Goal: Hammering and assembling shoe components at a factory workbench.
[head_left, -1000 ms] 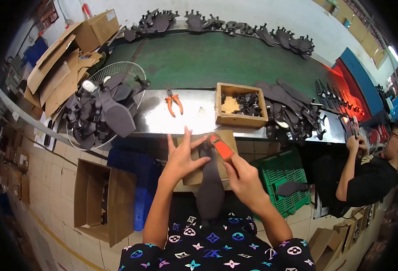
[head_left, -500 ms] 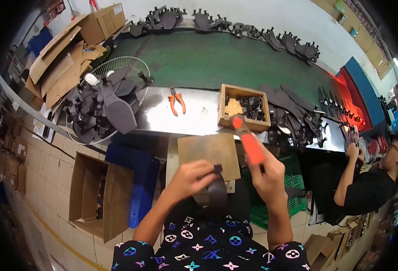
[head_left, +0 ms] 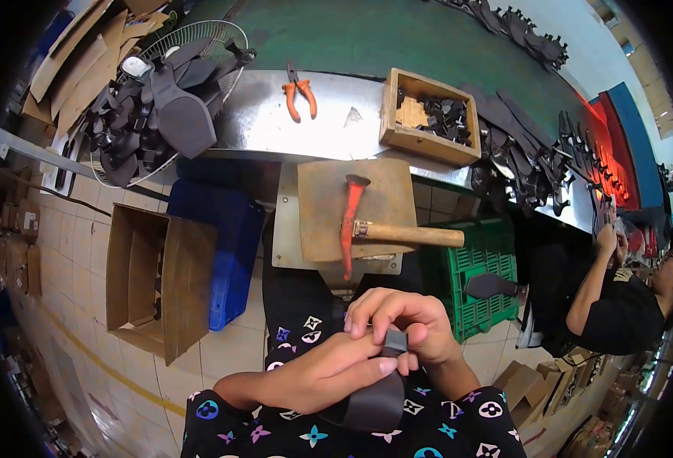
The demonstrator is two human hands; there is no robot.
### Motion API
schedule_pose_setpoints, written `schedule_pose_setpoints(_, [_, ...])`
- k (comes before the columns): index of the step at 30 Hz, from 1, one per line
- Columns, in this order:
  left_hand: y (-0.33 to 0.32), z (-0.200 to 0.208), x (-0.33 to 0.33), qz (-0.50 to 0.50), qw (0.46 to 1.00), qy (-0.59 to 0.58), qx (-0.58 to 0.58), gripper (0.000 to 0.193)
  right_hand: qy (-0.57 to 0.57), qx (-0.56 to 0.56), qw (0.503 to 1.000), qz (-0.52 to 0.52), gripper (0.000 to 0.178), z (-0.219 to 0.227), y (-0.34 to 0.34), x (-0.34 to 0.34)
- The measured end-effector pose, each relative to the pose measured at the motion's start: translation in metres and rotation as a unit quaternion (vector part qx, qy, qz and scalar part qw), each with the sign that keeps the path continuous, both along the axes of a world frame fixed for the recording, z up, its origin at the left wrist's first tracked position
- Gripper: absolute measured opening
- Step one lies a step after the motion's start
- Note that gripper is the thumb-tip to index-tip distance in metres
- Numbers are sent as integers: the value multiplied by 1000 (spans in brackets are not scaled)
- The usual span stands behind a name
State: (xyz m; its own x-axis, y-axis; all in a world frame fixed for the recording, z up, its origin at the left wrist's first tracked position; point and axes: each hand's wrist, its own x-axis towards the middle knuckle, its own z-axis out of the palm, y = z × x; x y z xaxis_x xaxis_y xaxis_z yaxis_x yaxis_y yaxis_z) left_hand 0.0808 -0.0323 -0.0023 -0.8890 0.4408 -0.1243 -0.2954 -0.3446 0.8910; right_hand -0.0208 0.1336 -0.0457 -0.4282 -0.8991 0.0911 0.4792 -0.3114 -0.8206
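Note:
Close to my body, both hands hold a dark shoe sole (head_left: 376,403) with a small blocky heel (head_left: 394,342). My left hand (head_left: 317,372) is closed round it from the left, thumb lying along the sole below the heel. From the right, my right hand (head_left: 420,319) pinches at the heel end with bent fingers. Beyond them, a hammer (head_left: 409,233) with a red head and wooden handle lies on a tan square pad (head_left: 317,198), untouched, its handle reaching over the pad's right edge.
Orange-handled pliers (head_left: 299,98) and a wooden box (head_left: 428,145) of small black pieces sit on the metal bench. A wire basket (head_left: 233,34) heaped with soles stands left. Below are a cardboard box (head_left: 191,278), blue bin (head_left: 237,267) and green crate (head_left: 480,252). A co-worker (head_left: 619,305) sits right.
My right hand has let go of the hammer, now lying on the pad. The sole has come off the pad toward my body, and both hands are on it. The view has tilted down.

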Motion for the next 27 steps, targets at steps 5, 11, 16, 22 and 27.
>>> schedule_pose_setpoints(5, [7, -7, 1, -35, 999, 20, 29, 33, 53, -65, 995, -57, 52, 13, -7, 5])
schedule_pose_setpoints(11, [14, -9, 4, -16, 998, 14, 62, 31, 70, -64, 995, -30, 53, 13, -3, -2])
schedule_pose_setpoints(16, [15, 3, -3, 57, 991, 86, -81, 27, 189, 48, 969, -148, 43, 26, 6, 0])
schedule_pose_setpoints(22, [31, -2, -25, -8, 975, 132, -177, 27, 453, 121, 856, -217, 20, 29, 49, -8])
schedule_pose_setpoints(27, [55, -11, -41, -82, 986, -7, -147, 32, 445, 156, 832, -292, 19, 13, 74, -1])
